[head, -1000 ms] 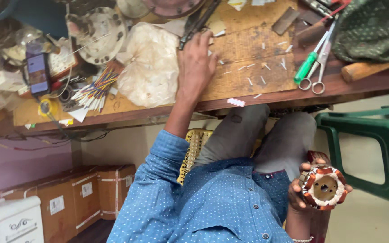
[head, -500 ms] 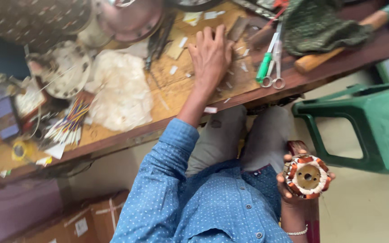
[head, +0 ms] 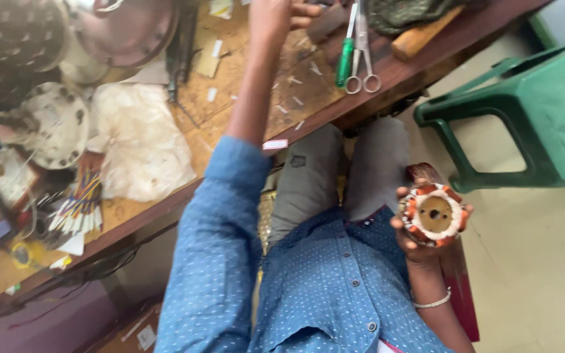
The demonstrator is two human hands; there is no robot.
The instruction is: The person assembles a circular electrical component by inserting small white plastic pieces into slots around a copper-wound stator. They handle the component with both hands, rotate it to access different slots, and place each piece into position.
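Left hand (head: 276,16) now farther across surface (head: 243,98), fingers cut off at the edge, cannot tell their state; right hand (head: 420,245) fingers still curled round stator (head: 434,214).

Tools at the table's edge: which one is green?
The screwdriver: its handle is bright green. The scissors right beside it are bare metal, and the thick tool handle farther right is brown wood.

Scissors (head: 363,46) lie on the workbench (head: 243,104) (screwdriver (head: 345,60) just beside), stool (head: 531,111) to its right.
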